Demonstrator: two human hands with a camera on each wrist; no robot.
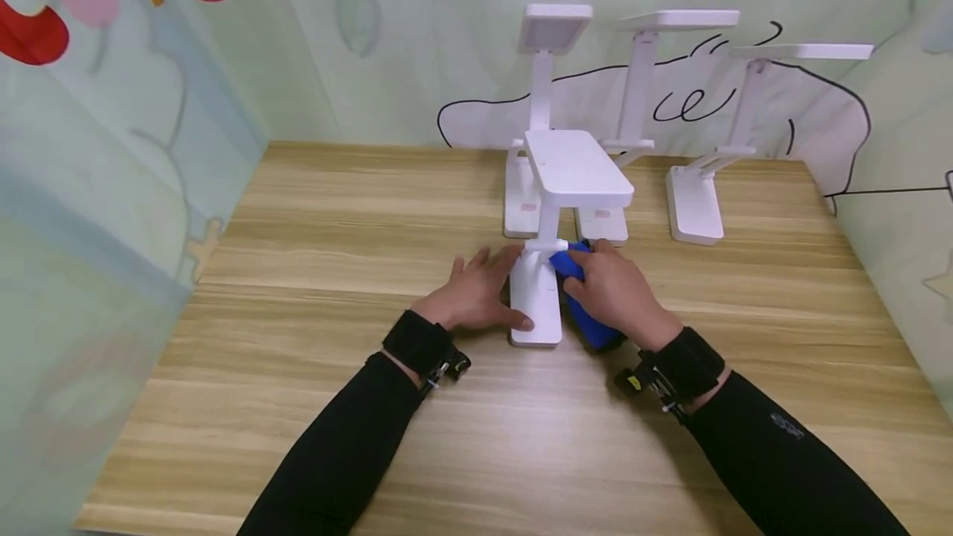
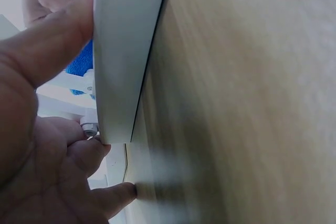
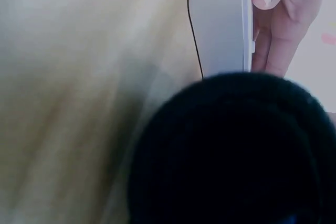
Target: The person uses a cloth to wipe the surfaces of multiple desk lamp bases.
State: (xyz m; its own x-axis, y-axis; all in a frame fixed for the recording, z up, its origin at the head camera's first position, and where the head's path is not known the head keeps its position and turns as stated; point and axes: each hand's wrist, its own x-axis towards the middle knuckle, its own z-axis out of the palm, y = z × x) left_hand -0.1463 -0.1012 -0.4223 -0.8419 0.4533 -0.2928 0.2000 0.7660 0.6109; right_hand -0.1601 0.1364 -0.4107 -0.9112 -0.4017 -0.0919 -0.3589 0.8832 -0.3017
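Note:
A white folding desk lamp (image 1: pixel 536 300) stands upright on the wooden table, its flat head spread above the base. My left hand (image 1: pixel 476 294) holds the lamp's base from the left, thumb on the near part and fingers towards the hinge. In the left wrist view, the thumb and fingers span the side of the base (image 2: pixel 123 51). A blue cloth (image 1: pixel 591 325) is gripped in my right hand (image 1: pixel 620 288), pressed against the right side of the lamp near its hinge. In the right wrist view, a dark rounded shape (image 3: pixel 226 156) covers the right hand's fingers.
Behind stand three similar white lamps: one at back left (image 1: pixel 521 197), one in the middle (image 1: pixel 603 226) and one at right (image 1: pixel 695 205). Printed curtains (image 1: pixel 357 64) border the wooden table (image 1: pixel 335 230) at the back and sides.

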